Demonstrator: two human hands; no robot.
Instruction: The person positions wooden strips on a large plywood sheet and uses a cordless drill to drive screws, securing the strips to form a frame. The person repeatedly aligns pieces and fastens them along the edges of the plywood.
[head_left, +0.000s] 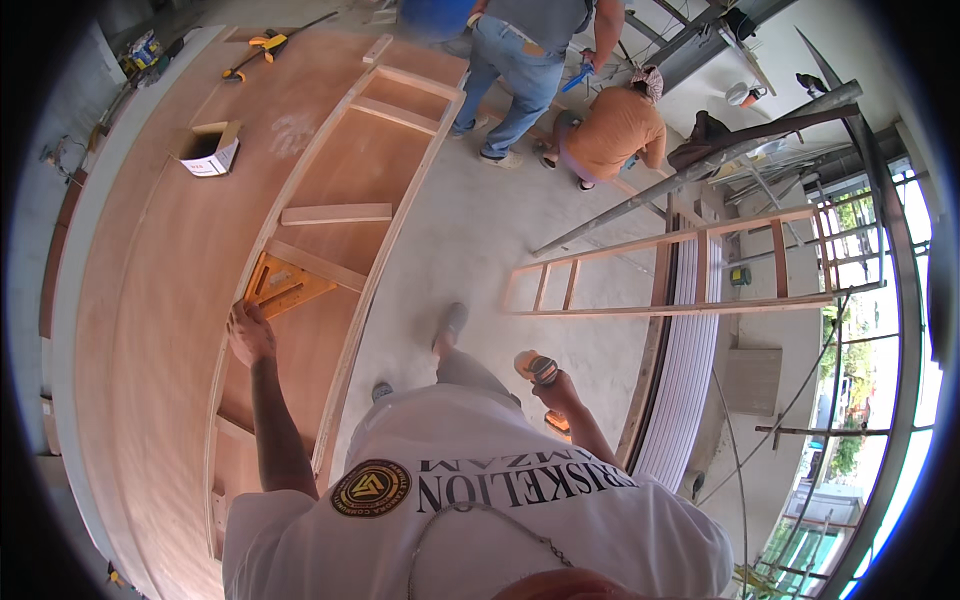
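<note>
My left hand (252,335) closes on the near corner of an orange speed square (285,285). The square lies across the side rail of a ladder-like wooden frame (340,345), beside a slanted cross piece (317,267). That frame rests on a large reddish plywood sheet (165,310). Low at my right side, clear of the frame, my right hand (562,393) is wrapped round the handle of an orange and black cordless drill (540,368). My fingers partly hide its grip.
On the plywood lie an opened cardboard box (208,150) and a yellow bar clamp (270,45). One person stands (520,70) and another crouches (618,130) ahead. A second wooden frame (680,240), a slanting metal pole (700,170) and white corrugated panels (685,370) are to the right.
</note>
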